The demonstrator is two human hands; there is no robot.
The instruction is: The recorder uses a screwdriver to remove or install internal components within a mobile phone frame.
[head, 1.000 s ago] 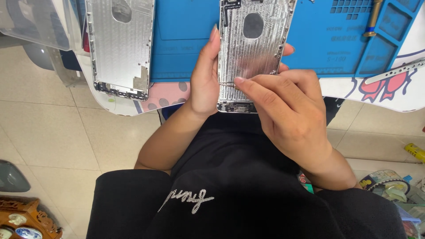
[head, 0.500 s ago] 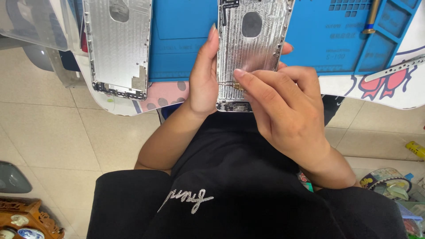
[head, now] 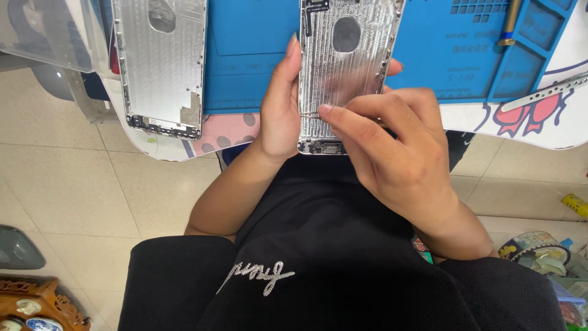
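A silver metal phone back housing is held upright over the table edge, its inner side facing me. My left hand grips its left edge, thumb along the side and fingertips showing behind the right edge. My right hand pinches a thin metal tool, likely tweezers. The tool's tip rests on the lower left of the housing's inner face. A second silver housing lies flat to the left, partly on the blue mat.
A gold-collared screwdriver lies in the blue mat's tray section. A thin silver strip rests on the white printed table top. The tiled floor holds tape rolls, a yellow object and a wooden stand.
My right hand has shifted slightly down and left across the housing, and the thin tool tip now shows near its lower left edge. My left hand keeps its grip.
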